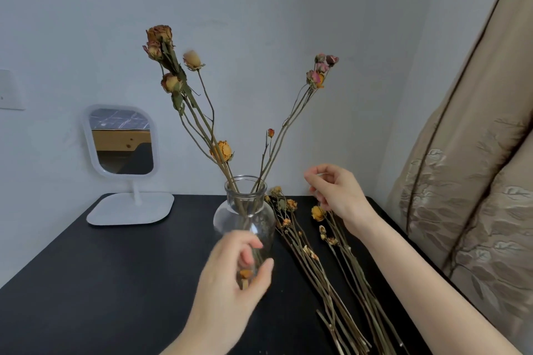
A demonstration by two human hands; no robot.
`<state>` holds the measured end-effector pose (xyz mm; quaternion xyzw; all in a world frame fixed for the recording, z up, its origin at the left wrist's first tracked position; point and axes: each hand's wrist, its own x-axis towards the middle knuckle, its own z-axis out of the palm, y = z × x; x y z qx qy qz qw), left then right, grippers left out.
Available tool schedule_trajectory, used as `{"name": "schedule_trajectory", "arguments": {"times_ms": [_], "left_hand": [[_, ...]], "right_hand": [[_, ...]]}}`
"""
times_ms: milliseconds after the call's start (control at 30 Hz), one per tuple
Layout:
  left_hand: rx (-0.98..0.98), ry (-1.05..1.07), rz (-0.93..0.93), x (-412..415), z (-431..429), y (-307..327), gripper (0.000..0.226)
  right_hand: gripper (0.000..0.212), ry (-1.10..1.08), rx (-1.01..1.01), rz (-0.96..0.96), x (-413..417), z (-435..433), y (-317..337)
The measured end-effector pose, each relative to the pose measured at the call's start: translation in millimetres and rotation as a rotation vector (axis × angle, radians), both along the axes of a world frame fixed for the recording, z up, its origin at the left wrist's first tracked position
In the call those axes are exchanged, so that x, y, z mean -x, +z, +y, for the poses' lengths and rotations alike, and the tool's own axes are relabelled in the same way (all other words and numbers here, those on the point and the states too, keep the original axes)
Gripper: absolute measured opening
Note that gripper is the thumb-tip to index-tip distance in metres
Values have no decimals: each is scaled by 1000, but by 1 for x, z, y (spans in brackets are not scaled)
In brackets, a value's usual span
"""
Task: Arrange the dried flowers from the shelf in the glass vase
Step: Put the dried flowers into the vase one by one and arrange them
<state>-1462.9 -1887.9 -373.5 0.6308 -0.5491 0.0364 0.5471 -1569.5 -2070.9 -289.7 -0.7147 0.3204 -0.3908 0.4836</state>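
While left hand (pixel 239 268) grips glass vase (pixel 245 210), right hand (pixel 337 190) hovers slack-fingered above loose dried flowers (pixel 328 282).

Vase (pixel 259 222): clear glass, smooth, glossy, highlights seen on shoulder and belly. Dried flowers (pixel 165 34) in it: petals papery, crinkled, matt; stems thin, woody, dull. Loose stems (pixel 326 282) on tabletop: same dry, fibrous, matt look. Tabletop (pixel 101 282): black, matt, faint fine texture noted, material not resolved. Mirror (pixel 122 141): reflective glass set in a white frame, smooth plastic look, slight sheen; white base (pixel 129 209) finished alike. Curtain (pixel 476 181): beige woven cloth, satin sheen, raised leaf pattern worked in. Wall (pixel 259 8): painted, matt, slightly uneven. Wall plate (pixel 10 89): white, smooth, plastic by the look.
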Motion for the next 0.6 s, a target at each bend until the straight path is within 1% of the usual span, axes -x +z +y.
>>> {"name": "schedule_trajectory", "arguments": {"times_ms": [100,200,267,333,467,600], "left_hand": [[-248,-160,-7,16,-15,-8,23],[-473,-201,25,30,-45,-17,18],[-555,-172,94,36,-67,-23,17],[-637,-123,149,44,-91,-32,23],[-728,48,159,40,-110,-42,31],[-792,151,187,40,-127,-48,30]], "right_hand": [[9,-85,-49,106,18,-15,-25],[12,-142,-94,202,38,-28,-48],[12,-172,-133,268,49,-37,-60],[10,-197,-152,362,63,-48,-72],[7,-147,-66,548,67,-49,-86],[7,-44,9,676,59,-51,-94]]}}
